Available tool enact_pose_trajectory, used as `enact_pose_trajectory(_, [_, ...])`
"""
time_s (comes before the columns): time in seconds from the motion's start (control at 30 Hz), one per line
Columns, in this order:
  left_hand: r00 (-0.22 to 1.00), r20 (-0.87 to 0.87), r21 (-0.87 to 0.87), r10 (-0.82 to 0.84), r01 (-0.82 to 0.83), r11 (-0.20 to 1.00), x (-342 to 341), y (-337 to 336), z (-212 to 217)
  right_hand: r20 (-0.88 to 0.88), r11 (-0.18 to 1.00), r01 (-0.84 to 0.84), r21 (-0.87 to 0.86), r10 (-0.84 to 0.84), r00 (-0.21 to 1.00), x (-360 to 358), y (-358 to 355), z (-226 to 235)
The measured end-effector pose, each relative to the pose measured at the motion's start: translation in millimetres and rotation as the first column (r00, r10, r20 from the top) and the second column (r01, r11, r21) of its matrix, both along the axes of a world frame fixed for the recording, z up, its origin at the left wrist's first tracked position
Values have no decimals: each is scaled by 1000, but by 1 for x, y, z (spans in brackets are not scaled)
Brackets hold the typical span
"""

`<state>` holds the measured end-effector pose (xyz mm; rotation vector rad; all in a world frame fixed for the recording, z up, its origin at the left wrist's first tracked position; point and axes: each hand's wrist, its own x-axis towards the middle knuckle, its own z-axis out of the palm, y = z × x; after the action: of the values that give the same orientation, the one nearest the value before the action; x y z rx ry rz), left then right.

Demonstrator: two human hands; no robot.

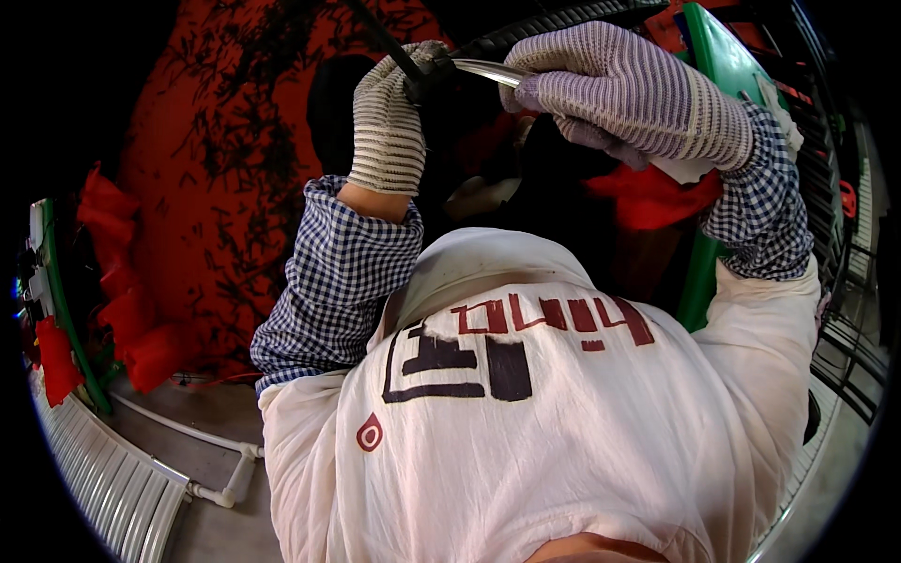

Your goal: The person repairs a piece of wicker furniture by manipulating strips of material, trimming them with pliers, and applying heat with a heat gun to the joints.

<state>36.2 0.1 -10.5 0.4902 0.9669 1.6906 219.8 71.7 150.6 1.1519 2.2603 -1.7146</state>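
Note:
My left hand (389,122), in a striped knit glove, is closed around a black, rubber-like part (427,80) at the top centre. A long ridged black strip (554,21) runs from near there to the upper right. My right hand (624,94), also gloved, grips a shiny, curved metal blade-like tool (490,70). Its far end meets the black part beside my left fingers. The tool's grip is hidden inside my right glove. Blue-and-white checked sleeves cover both forearms.
A red sheet (160,141) strewn with thin dark scraps (249,122) spreads at the left. Red cloth (657,197) hangs below my right hand. A green-edged panel (723,56) stands at the right, near dark racks (845,253). White slats (108,479) and a pipe (178,427) lie lower left.

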Motion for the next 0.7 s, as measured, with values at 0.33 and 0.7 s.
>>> enact_pose_trajectory(0.33, [996,-81,-172,-39,25,985,-6,-13,-3,570,882,-451,135,303,763,-68,5,39])
enact_pose_trajectory(0.7, [999,-18,83,47,-45,996,-9,-3,-2,115,960,-86,268,57,992,14,47,71])
